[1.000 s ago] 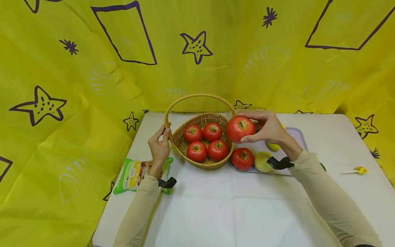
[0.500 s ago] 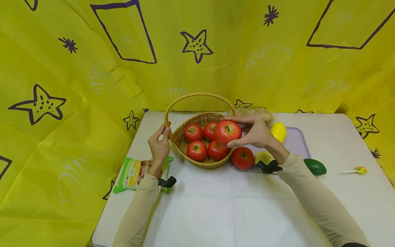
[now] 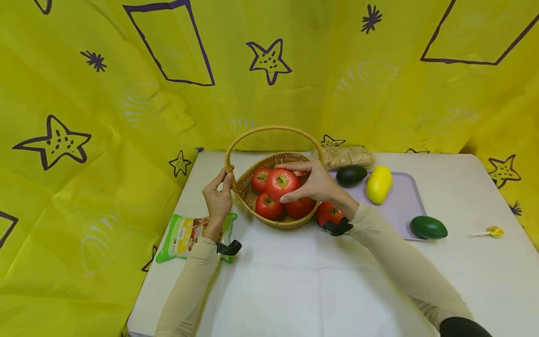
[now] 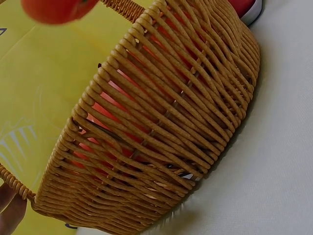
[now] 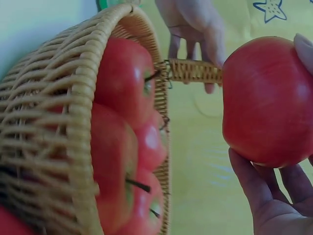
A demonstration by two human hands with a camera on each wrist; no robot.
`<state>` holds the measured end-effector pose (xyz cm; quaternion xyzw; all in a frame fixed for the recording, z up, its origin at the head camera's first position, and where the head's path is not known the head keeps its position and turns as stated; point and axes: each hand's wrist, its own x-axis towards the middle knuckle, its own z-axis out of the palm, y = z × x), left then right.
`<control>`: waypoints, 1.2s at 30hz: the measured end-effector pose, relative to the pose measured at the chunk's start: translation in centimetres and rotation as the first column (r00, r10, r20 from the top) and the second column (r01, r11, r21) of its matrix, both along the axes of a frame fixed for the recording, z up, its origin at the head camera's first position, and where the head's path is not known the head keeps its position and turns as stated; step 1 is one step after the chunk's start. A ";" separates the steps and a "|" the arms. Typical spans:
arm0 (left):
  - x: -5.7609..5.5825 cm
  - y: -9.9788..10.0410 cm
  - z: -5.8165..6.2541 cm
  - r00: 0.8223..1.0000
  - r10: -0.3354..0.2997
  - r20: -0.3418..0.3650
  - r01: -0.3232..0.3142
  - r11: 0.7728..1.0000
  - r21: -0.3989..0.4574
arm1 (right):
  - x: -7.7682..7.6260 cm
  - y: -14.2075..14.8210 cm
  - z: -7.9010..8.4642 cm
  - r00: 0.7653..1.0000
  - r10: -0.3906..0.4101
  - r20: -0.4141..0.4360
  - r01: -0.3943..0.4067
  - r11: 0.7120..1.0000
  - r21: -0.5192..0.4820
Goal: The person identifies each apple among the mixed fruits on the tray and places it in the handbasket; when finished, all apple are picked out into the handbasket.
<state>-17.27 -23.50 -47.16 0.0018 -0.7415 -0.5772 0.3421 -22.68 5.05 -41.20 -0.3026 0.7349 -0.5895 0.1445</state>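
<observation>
A wicker basket (image 3: 284, 225) with a tall handle stands on the table with several red apples (image 3: 269, 206) inside. My left hand (image 3: 218, 199) pinches the foot of the basket's handle (image 3: 229, 161) on the left side. Above the basket, my right hand (image 3: 316, 185) grips another red apple (image 3: 281, 183) between thumb and fingers. The right wrist view shows this held apple (image 5: 269, 103) apart from those in the basket. In the left wrist view the wicker wall (image 4: 146, 117) hides most of the fruit. One more red apple (image 3: 328, 214) lies right of the basket, partly behind my right wrist.
A lilac tray (image 3: 406, 196) on the right bears a yellow mango-like fruit (image 3: 379, 185), a dark avocado-like fruit (image 3: 351, 175) and a green oval fruit (image 3: 428, 227) at its edge. Nearby are a lollipop (image 3: 493, 231), a netted beige roll (image 3: 349, 157) and a green food packet (image 3: 178, 238).
My right hand has carried the gripped apple leftward, from the basket's right rim to over its middle. More of the tray now shows. My left hand stays on the handle.
</observation>
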 end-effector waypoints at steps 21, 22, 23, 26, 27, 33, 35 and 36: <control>-0.1 -0.6 -0.4 0.998 -0.049 0.024 0.049 0.998 0.031 | -3.3 -5.6 -1.1 1.000 0.002 0.006 -0.002 0.991 0.135; -0.2 -0.6 -0.4 0.999 -0.048 0.025 0.048 0.998 0.033 | -3.3 -5.8 -1.2 1.000 0.007 -0.002 -0.006 0.990 0.141; -0.2 -0.6 -0.4 0.999 -0.047 0.027 0.046 0.998 0.035 | -3.4 -6.0 -1.3 1.000 0.011 -0.007 -0.010 0.989 0.147; -0.1 -0.6 -0.4 0.999 -0.045 0.029 0.044 0.998 0.033 | -3.5 -6.6 -1.5 1.000 0.024 -0.012 -0.022 0.987 0.161; -0.1 -0.6 -0.4 0.999 -0.043 0.031 0.042 0.999 0.030 | -3.5 -6.8 -1.6 1.000 0.028 -0.011 -0.026 0.986 0.163; -0.1 -0.7 -0.4 0.999 -0.032 0.033 0.032 0.999 0.019 | -3.9 -7.9 -2.2 0.999 0.045 0.005 -0.045 0.984 0.172; -0.2 -0.7 -0.4 0.999 -0.028 0.028 0.028 1.000 0.014 | -4.0 -8.1 -2.4 0.999 0.040 0.002 -0.039 0.981 0.192; -0.3 -0.7 -0.4 0.999 -0.028 0.023 0.028 1.000 0.014 | -4.0 -8.2 -2.5 0.999 0.036 0.002 -0.035 0.979 0.199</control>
